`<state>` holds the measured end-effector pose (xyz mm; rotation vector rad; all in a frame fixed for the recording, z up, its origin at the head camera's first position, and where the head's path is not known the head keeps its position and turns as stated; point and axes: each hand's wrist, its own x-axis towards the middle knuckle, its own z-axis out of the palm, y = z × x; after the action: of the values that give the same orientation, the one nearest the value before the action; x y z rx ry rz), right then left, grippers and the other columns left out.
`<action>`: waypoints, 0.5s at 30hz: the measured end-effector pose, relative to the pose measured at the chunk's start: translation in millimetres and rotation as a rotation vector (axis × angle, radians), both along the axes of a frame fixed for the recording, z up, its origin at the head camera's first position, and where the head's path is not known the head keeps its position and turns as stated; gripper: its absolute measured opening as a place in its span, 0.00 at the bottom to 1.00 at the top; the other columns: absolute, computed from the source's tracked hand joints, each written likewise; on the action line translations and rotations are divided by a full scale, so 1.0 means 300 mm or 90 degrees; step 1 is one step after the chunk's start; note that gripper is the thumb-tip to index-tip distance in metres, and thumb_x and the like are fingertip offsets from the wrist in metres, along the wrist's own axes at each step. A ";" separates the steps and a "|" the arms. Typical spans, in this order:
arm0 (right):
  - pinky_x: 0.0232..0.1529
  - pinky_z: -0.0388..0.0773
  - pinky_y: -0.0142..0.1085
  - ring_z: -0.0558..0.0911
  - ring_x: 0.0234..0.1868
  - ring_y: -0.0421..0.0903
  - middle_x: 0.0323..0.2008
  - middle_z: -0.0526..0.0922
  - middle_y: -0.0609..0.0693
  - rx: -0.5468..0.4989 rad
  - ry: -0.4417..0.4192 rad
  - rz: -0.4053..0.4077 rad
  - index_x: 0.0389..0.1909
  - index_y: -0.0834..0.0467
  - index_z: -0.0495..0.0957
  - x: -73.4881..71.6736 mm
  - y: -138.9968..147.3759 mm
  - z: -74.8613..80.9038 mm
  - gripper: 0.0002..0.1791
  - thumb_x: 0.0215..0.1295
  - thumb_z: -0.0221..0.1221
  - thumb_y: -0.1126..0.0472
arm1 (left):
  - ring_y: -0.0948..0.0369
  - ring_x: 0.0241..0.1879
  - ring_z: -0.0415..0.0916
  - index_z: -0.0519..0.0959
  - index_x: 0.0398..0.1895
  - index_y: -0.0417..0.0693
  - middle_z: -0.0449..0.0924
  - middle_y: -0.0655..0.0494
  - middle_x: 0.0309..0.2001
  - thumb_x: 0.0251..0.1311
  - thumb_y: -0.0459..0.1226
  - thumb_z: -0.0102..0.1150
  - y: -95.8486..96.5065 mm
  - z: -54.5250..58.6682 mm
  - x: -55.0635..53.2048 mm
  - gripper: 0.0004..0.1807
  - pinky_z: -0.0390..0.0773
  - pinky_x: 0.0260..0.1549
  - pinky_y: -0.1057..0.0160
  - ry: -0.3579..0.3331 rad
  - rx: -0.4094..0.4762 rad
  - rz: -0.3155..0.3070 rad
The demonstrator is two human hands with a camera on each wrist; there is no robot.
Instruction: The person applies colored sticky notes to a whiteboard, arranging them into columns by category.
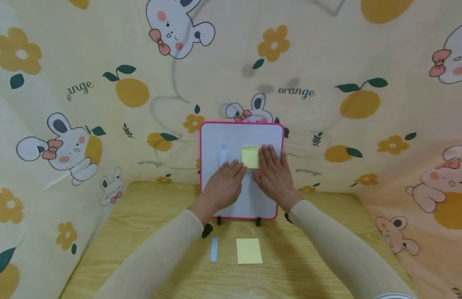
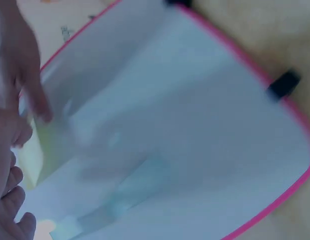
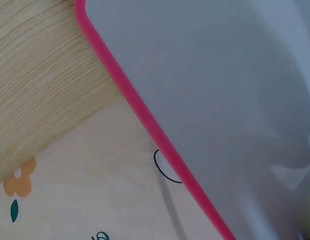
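A yellow sticky note (image 1: 250, 157) is on a small whiteboard (image 1: 259, 195) with a pink frame. My right hand (image 1: 275, 174) lies over the note's right side with its fingers straight. At the note's lower left corner, the fingertips of my left hand (image 1: 224, 186) rest, pointing up and to the right. A pale blue strip (image 1: 223, 153) is on the board left of the note, its lower end behind my left hand. The left wrist view also shows the yellow note (image 2: 32, 157) and the blue strip (image 2: 127, 195), both blurred.
On the wooden table (image 1: 320, 249) in front of the board lie another blue strip (image 1: 213, 249) and another yellow note (image 1: 249, 251). Black feet (image 1: 258, 221) hold the board up near the patterned backdrop (image 1: 231, 74). A round rim (image 1: 395, 295) shows at the bottom right edge.
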<state>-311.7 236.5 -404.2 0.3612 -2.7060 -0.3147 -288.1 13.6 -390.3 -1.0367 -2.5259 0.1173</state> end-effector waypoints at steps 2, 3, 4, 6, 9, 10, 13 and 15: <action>0.86 0.34 0.59 0.35 0.87 0.55 0.87 0.40 0.57 0.000 -0.003 0.000 0.85 0.63 0.43 -0.003 0.000 0.001 0.46 0.81 0.47 0.40 | 0.50 0.83 0.53 0.61 0.82 0.41 0.61 0.47 0.82 0.78 0.48 0.54 0.015 0.043 -0.042 0.36 0.55 0.83 0.48 -0.012 -0.044 0.012; 0.86 0.33 0.59 0.35 0.87 0.55 0.87 0.40 0.57 -0.005 -0.005 0.002 0.85 0.63 0.43 -0.004 -0.001 0.002 0.46 0.81 0.47 0.40 | 0.50 0.84 0.49 0.58 0.83 0.41 0.57 0.46 0.83 0.78 0.49 0.54 0.023 0.060 -0.059 0.38 0.52 0.84 0.48 -0.023 -0.062 0.018; 0.86 0.33 0.58 0.35 0.87 0.55 0.87 0.40 0.57 -0.008 -0.008 0.002 0.85 0.62 0.43 -0.004 -0.001 0.003 0.46 0.81 0.47 0.41 | 0.50 0.85 0.46 0.56 0.84 0.41 0.54 0.47 0.84 0.78 0.51 0.53 0.030 0.073 -0.075 0.40 0.50 0.84 0.47 -0.030 -0.079 0.024; 0.86 0.31 0.58 0.34 0.87 0.55 0.87 0.39 0.57 -0.010 -0.016 0.003 0.85 0.62 0.43 -0.005 -0.003 0.005 0.46 0.81 0.47 0.41 | 0.50 0.86 0.41 0.52 0.85 0.42 0.48 0.47 0.86 0.78 0.53 0.53 0.043 0.089 -0.101 0.43 0.45 0.85 0.47 -0.046 -0.108 0.037; 0.85 0.29 0.59 0.32 0.87 0.54 0.87 0.37 0.56 -0.012 -0.029 0.001 0.86 0.62 0.42 -0.005 -0.005 0.009 0.45 0.81 0.46 0.41 | 0.52 0.86 0.37 0.49 0.86 0.44 0.42 0.49 0.87 0.77 0.54 0.54 0.062 0.099 -0.128 0.45 0.40 0.85 0.48 -0.060 -0.134 0.048; 0.85 0.29 0.59 0.32 0.87 0.55 0.87 0.37 0.56 -0.007 -0.032 -0.001 0.86 0.62 0.42 -0.006 -0.005 0.008 0.45 0.82 0.46 0.41 | 0.53 0.87 0.36 0.48 0.87 0.44 0.41 0.50 0.87 0.77 0.55 0.53 0.068 0.100 -0.136 0.46 0.38 0.85 0.48 -0.060 -0.141 0.049; 0.85 0.30 0.60 0.32 0.87 0.55 0.87 0.37 0.56 0.007 -0.030 -0.007 0.86 0.61 0.41 -0.004 -0.002 0.011 0.45 0.82 0.44 0.40 | 0.54 0.87 0.34 0.47 0.87 0.45 0.39 0.51 0.87 0.77 0.54 0.53 0.090 0.106 -0.151 0.45 0.37 0.85 0.49 -0.057 -0.152 0.043; 0.85 0.31 0.61 0.33 0.87 0.55 0.87 0.37 0.56 0.015 -0.027 -0.011 0.86 0.61 0.42 -0.001 0.002 0.011 0.45 0.82 0.44 0.39 | 0.54 0.87 0.34 0.47 0.87 0.46 0.39 0.52 0.87 0.77 0.53 0.52 0.105 0.113 -0.157 0.45 0.37 0.85 0.49 -0.052 -0.162 0.041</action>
<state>-311.9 237.1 -400.8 0.3545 -2.7497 -0.3472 -335.3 45.2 -356.5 -1.0739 -2.6694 0.4337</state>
